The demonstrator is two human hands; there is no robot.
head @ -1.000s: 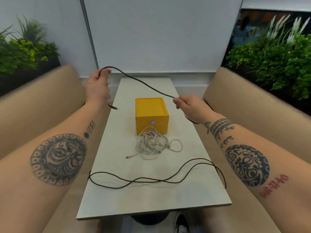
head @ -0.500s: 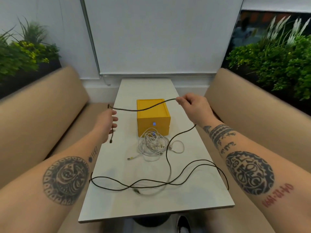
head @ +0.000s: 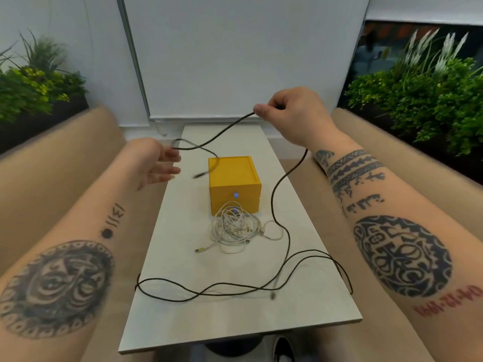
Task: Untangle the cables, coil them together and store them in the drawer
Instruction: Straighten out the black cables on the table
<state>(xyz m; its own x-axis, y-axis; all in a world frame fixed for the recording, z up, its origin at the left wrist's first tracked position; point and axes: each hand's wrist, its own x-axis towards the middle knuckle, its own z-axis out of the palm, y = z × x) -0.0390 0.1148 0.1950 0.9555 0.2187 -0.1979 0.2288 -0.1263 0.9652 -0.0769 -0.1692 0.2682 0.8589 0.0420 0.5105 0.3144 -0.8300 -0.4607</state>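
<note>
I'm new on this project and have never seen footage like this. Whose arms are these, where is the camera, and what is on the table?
There is no machine: a person works with bare hands. The wide-angle camera sits on their head, looking forward and down, so both forearms reach in from below. The right hand pinches a black cable, raised above the table; its rest trails down in loops on the tabletop. The left hand is open, fingers spread, near the cable's loose end. On the table also stand a closed yellow box and, in front of it, a tangle of white cables.
</note>
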